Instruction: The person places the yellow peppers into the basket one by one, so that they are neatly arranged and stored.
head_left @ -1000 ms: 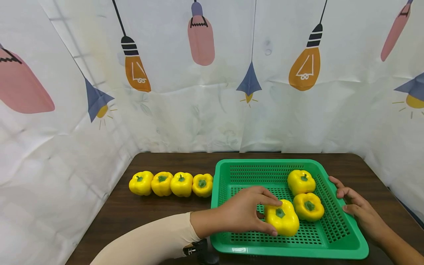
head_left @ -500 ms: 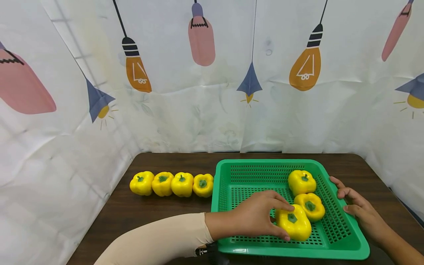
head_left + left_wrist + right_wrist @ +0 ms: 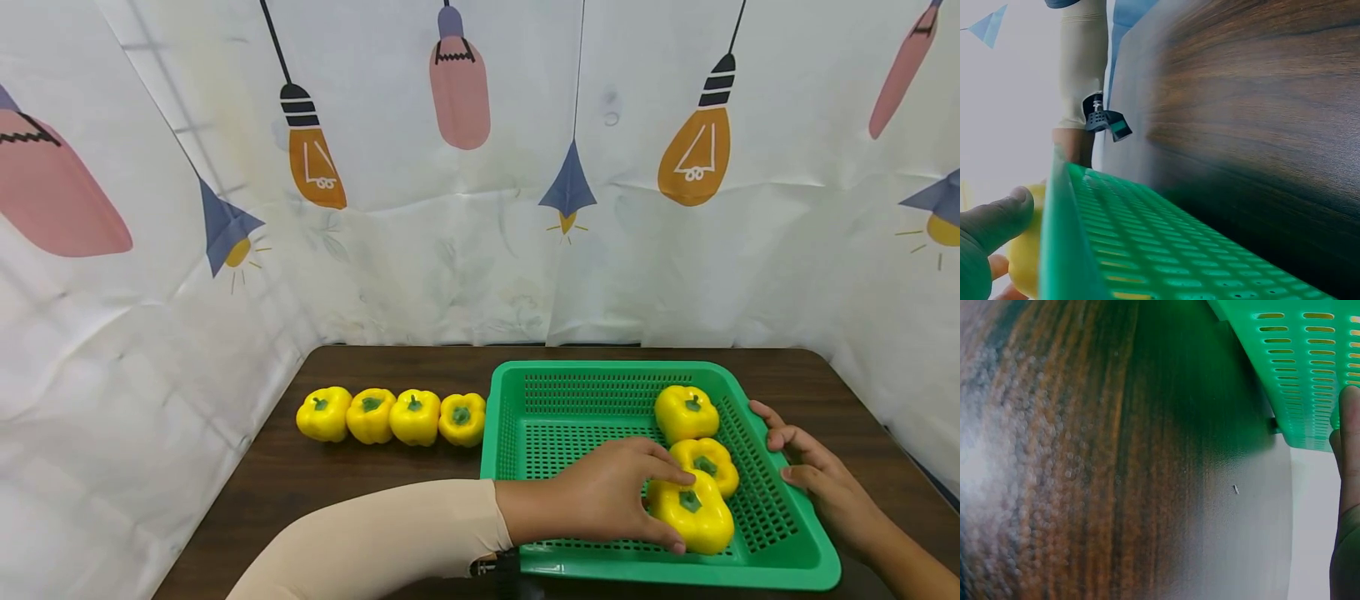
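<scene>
My left hand (image 3: 618, 492) grips a yellow bell pepper (image 3: 701, 518) with thumb and fingers, inside the near right part of a green basket (image 3: 585, 371). In the left wrist view the pepper (image 3: 1025, 256) shows behind the basket's rim (image 3: 1054, 250), with the thumb on it. Two more yellow peppers lie in the basket along its right side: one (image 3: 708, 460) just behind the held one and partly hidden by it, the other (image 3: 686, 414) farther back. My right hand (image 3: 817, 475) holds the basket's right rim; in the right wrist view a finger (image 3: 1350, 437) lies against the slotted wall.
Left of the basket, several yellow peppers (image 3: 414, 417) stand in a row on the dark wooden table (image 3: 337, 492), the last one close to the basket's left rim. A white curtain (image 3: 420, 275) printed with lamps hangs behind and beside the table.
My left hand has carried the pepper right and slightly nearer, toward the basket's right side. The right hand has stayed on the rim.
</scene>
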A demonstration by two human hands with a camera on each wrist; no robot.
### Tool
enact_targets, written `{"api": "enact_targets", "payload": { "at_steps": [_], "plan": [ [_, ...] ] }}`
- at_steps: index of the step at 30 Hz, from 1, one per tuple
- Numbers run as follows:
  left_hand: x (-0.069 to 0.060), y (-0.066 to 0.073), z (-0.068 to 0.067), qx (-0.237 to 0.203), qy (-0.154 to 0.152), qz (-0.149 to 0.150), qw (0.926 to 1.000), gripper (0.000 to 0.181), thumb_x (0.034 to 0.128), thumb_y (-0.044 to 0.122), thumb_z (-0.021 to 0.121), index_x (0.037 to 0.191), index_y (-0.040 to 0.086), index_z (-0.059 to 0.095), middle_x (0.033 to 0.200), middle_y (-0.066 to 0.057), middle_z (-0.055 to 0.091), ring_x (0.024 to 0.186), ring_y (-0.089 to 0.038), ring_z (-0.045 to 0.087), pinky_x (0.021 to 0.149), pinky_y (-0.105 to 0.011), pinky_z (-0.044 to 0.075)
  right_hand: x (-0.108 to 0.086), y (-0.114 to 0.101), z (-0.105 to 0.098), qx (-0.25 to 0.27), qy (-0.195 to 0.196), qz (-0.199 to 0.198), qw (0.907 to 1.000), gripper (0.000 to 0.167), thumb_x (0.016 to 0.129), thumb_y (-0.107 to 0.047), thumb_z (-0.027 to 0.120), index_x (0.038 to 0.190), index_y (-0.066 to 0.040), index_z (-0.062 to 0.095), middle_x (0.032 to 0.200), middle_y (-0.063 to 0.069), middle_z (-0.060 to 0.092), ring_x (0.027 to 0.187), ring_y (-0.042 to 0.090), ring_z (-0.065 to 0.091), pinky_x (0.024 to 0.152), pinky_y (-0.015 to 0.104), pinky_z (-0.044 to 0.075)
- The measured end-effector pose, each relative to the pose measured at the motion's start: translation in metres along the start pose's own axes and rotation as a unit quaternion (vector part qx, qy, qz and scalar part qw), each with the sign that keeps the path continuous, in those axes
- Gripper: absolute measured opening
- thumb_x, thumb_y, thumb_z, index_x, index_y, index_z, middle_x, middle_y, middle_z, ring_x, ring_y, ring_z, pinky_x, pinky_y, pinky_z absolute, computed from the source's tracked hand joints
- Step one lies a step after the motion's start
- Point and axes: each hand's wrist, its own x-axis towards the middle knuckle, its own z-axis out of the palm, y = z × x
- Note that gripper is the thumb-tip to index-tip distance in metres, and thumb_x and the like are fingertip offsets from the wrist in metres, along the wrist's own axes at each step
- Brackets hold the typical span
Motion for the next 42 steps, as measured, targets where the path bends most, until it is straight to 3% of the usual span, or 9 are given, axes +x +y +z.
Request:
{"api": "enact_targets", "payload": {
  "at_steps": [19,27,42],
  "plan": [
    [0.028,0.007,0.017,0.04,-0.038,0.002,0.9985,0.064,0.0825,0.05,0.085,0.139,0.029,0.066,0.13,0.021,0.058,0.114,0.012,0.047,0.093,-0.001,0.031,-0.001,0.001,-0.001,0.003,-0.003,0.003,1.0,0.036,0.1,0.014,0.023,0.118,-0.009,0.044,0.166,-0.011,0.01,0.14,-0.003,0.03,0.096,0.026,0.053],
    [0.034,0.01,0.023,0.06,-0.039,-0.004,0.9974,0.065,0.0815,0.053,0.085,0.139,0.032,0.065,0.127,0.024,0.058,0.111,0.014,0.046,0.094,-0.002,0.031,0.0,0.0,-0.002,0.009,-0.002,0.009,0.9999,0.036,0.1,0.013,0.024,0.117,-0.011,0.045,0.167,-0.01,0.008,0.14,-0.002,0.029,0.097,0.026,0.052],
    [0.04,0.008,0.027,0.045,-0.06,-0.003,0.9972,0.062,0.0855,0.048,0.082,0.142,0.029,0.063,0.126,0.025,0.059,0.111,0.014,0.045,0.091,-0.001,0.03,0.0,-0.001,-0.001,0.016,0.001,0.007,0.9998,0.037,0.1,0.013,0.024,0.117,-0.011,0.046,0.166,-0.009,0.01,0.139,-0.002,0.032,0.095,0.028,0.054]
  ]
}}
